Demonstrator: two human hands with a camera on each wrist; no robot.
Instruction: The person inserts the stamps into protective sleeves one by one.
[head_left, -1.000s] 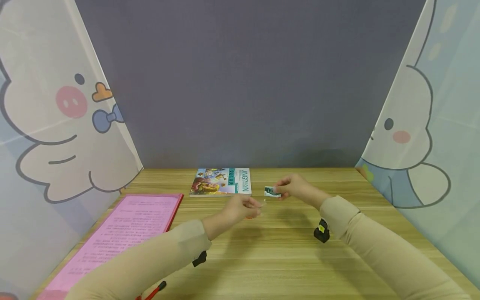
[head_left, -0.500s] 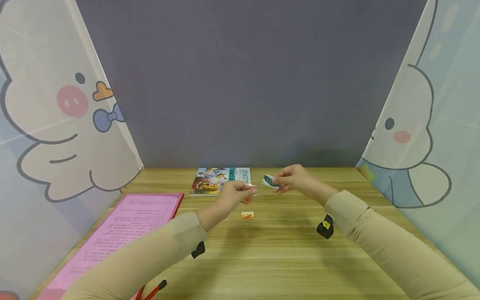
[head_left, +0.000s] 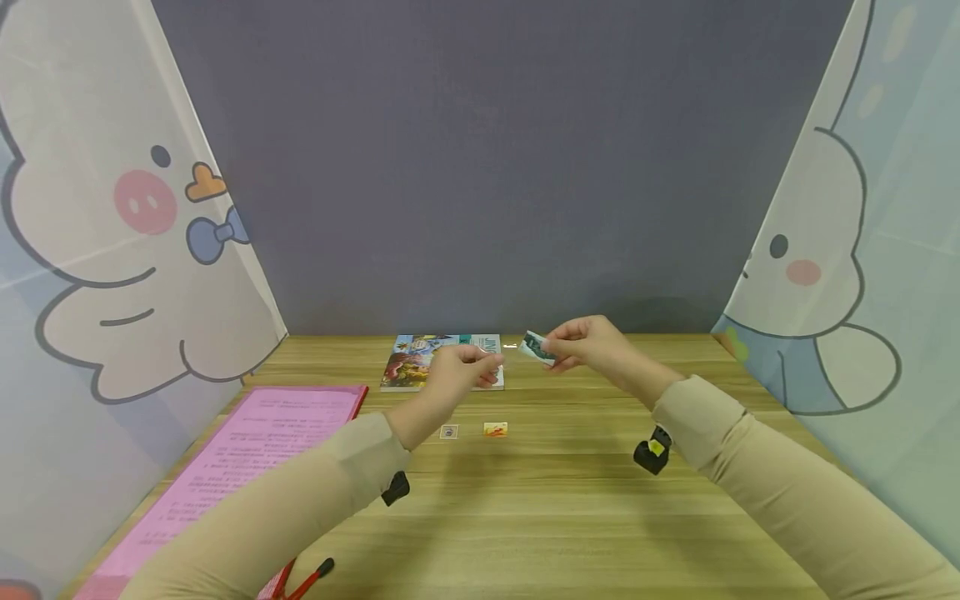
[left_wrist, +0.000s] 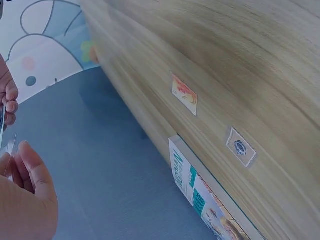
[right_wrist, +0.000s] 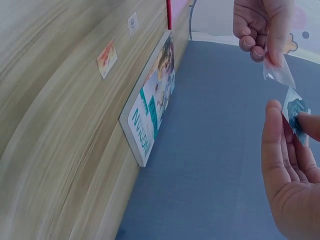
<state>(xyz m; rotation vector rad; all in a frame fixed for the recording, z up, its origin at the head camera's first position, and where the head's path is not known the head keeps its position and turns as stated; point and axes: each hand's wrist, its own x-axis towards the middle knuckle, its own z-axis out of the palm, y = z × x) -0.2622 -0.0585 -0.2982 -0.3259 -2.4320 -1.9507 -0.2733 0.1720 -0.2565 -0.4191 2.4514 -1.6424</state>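
Observation:
Above the table, my left hand (head_left: 459, 371) pinches a small clear plastic sleeve (right_wrist: 280, 76) between thumb and fingers. My right hand (head_left: 592, 343) pinches a small stamp-like card (head_left: 537, 347) with a dark green picture and pale border, held tilted. In the right wrist view the sleeve's lower corner comes right at the card's upper corner; thumb and fingers hide part of the card. Two small stamps lie flat on the table below the hands: an orange-yellow one (head_left: 495, 430) and a pale one with a dark round motif (head_left: 449, 432).
A picture book (head_left: 420, 367) lies at the table's back edge, partly behind the left hand. On the left is a pink printed sheet (head_left: 277, 442) with a red edge. A red item with a black tip (head_left: 324, 568) shows at the front, beside the left sleeve.
Both hands have risen from near the tabletop, the left also moving leftward. The green card has tilted in the right hand. Two stamps on the table have come into sight from behind the left hand.

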